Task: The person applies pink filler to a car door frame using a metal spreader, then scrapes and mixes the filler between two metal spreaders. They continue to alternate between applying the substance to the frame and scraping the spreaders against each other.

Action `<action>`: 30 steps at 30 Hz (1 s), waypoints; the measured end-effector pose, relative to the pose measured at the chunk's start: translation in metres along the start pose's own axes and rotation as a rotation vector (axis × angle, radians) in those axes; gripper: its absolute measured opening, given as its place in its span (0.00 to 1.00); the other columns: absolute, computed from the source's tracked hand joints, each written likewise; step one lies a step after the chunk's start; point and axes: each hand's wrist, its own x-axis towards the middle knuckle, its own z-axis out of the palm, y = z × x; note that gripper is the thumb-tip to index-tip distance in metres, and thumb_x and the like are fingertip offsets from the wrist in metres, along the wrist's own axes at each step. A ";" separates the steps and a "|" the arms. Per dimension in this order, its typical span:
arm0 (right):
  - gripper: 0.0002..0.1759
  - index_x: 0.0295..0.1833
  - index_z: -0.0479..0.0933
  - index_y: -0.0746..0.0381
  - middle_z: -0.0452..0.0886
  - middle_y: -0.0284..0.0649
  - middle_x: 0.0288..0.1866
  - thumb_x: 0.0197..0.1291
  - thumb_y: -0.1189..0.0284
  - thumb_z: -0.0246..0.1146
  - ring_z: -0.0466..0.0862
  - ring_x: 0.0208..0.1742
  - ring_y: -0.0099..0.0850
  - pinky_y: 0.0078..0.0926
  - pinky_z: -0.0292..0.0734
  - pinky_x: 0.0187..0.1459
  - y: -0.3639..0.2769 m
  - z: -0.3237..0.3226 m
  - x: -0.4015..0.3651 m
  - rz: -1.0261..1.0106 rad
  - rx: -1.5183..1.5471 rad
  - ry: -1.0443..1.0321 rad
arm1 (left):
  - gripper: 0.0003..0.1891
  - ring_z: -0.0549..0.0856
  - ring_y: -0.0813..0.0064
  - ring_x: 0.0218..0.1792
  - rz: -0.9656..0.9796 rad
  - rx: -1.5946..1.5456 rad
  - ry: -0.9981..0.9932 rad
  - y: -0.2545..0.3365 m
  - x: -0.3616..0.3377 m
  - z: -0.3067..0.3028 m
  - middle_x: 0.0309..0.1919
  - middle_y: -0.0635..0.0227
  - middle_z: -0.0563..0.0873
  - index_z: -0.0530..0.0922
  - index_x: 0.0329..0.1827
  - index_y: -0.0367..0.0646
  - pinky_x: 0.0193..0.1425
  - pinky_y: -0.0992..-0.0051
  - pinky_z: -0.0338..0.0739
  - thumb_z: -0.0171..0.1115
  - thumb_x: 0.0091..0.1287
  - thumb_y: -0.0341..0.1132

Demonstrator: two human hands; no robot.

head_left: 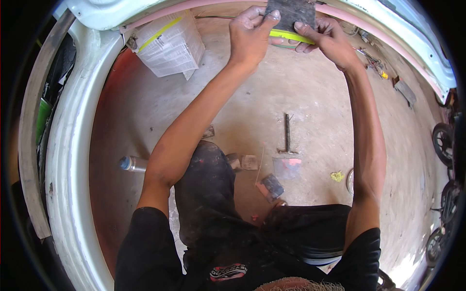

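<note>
At the top of the view, both my hands grip a dark grey, scuffed sheet (291,13) with a bright yellow-green strip (292,37) along its lower edge. My left hand (250,36) pinches the sheet's left side, thumb on the near face. On the other side, my right hand (332,41) has its thumb over the strip and its fingers behind. The sheet's top runs out of the frame. It is close under the pale blue vehicle panel edge (165,8).
Newspaper (170,46) with a yellow-green strip hangs at upper left. On the concrete floor lie a hammer (287,133), a spray can (132,164), a dark block (270,187), a pinkish-grey sheet (287,168) and a crumpled yellow scrap (337,176). A pale door pillar (73,145) stands left.
</note>
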 end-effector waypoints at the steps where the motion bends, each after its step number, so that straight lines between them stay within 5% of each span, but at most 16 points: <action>1: 0.22 0.50 0.86 0.62 0.90 0.39 0.38 0.74 0.52 0.66 0.90 0.36 0.24 0.20 0.84 0.38 -0.003 0.004 0.002 -0.012 0.023 0.049 | 0.14 0.88 0.76 0.43 -0.038 0.014 -0.007 0.005 0.000 0.000 0.45 0.62 0.89 0.81 0.53 0.32 0.48 0.74 0.85 0.65 0.78 0.37; 2: 0.22 0.51 0.86 0.63 0.90 0.38 0.38 0.74 0.53 0.66 0.90 0.36 0.24 0.20 0.84 0.38 -0.005 0.006 -0.001 -0.023 0.045 0.098 | 0.15 0.87 0.75 0.46 -0.077 0.026 -0.014 0.009 0.000 0.001 0.48 0.61 0.88 0.81 0.56 0.32 0.54 0.74 0.82 0.64 0.79 0.38; 5: 0.23 0.48 0.85 0.64 0.89 0.38 0.37 0.73 0.51 0.67 0.89 0.34 0.23 0.20 0.84 0.36 -0.002 0.007 0.004 -0.026 0.050 0.091 | 0.13 0.89 0.77 0.37 0.076 -0.074 0.049 0.010 -0.001 0.003 0.40 0.62 0.90 0.81 0.46 0.32 0.34 0.74 0.91 0.66 0.77 0.37; 10: 0.26 0.40 0.86 0.63 0.87 0.36 0.29 0.70 0.47 0.69 0.88 0.32 0.21 0.19 0.83 0.34 -0.003 0.012 0.004 -0.013 -0.013 0.044 | 0.14 0.87 0.79 0.35 0.011 -0.049 0.053 -0.005 -0.003 -0.009 0.37 0.66 0.87 0.81 0.44 0.33 0.35 0.72 0.93 0.64 0.78 0.39; 17: 0.25 0.42 0.85 0.64 0.86 0.34 0.30 0.72 0.50 0.69 0.90 0.33 0.23 0.19 0.83 0.35 -0.022 0.015 0.001 -0.019 -0.015 0.057 | 0.15 0.85 0.82 0.33 0.082 -0.059 0.200 0.001 -0.001 -0.014 0.32 0.70 0.85 0.79 0.42 0.35 0.31 0.75 0.88 0.61 0.80 0.40; 20: 0.23 0.44 0.86 0.64 0.86 0.36 0.30 0.73 0.52 0.67 0.89 0.32 0.23 0.19 0.83 0.35 -0.018 0.000 0.000 -0.010 -0.045 0.011 | 0.19 0.86 0.68 0.50 0.123 0.166 0.293 0.002 0.000 -0.023 0.49 0.54 0.85 0.77 0.57 0.30 0.53 0.63 0.86 0.59 0.80 0.42; 23: 0.24 0.44 0.87 0.64 0.87 0.37 0.30 0.72 0.50 0.68 0.88 0.30 0.23 0.20 0.83 0.35 -0.029 -0.013 -0.010 0.062 -0.106 -0.068 | 0.21 0.79 0.63 0.66 0.448 0.475 0.417 0.009 -0.004 -0.028 0.65 0.49 0.78 0.74 0.66 0.31 0.69 0.62 0.74 0.64 0.77 0.36; 26: 0.26 0.43 0.88 0.64 0.88 0.38 0.30 0.69 0.48 0.70 0.88 0.29 0.23 0.21 0.83 0.35 -0.025 -0.018 -0.013 0.097 -0.176 -0.085 | 0.31 0.64 0.50 0.78 0.679 0.803 0.385 0.003 -0.006 -0.031 0.75 0.42 0.64 0.64 0.77 0.32 0.76 0.54 0.66 0.64 0.75 0.36; 29: 0.25 0.44 0.87 0.65 0.89 0.38 0.31 0.69 0.50 0.70 0.89 0.31 0.24 0.22 0.84 0.35 -0.026 -0.015 -0.015 0.158 -0.240 -0.158 | 0.41 0.62 0.41 0.79 0.694 0.901 0.317 -0.003 -0.020 -0.011 0.80 0.41 0.59 0.56 0.84 0.35 0.76 0.48 0.64 0.65 0.74 0.40; 30: 0.24 0.45 0.87 0.65 0.90 0.38 0.32 0.71 0.52 0.69 0.89 0.31 0.25 0.22 0.84 0.35 -0.023 -0.015 -0.014 0.183 -0.229 -0.190 | 0.37 0.64 0.47 0.79 0.658 0.906 0.351 -0.004 -0.020 -0.004 0.78 0.40 0.62 0.61 0.80 0.30 0.79 0.53 0.64 0.64 0.76 0.43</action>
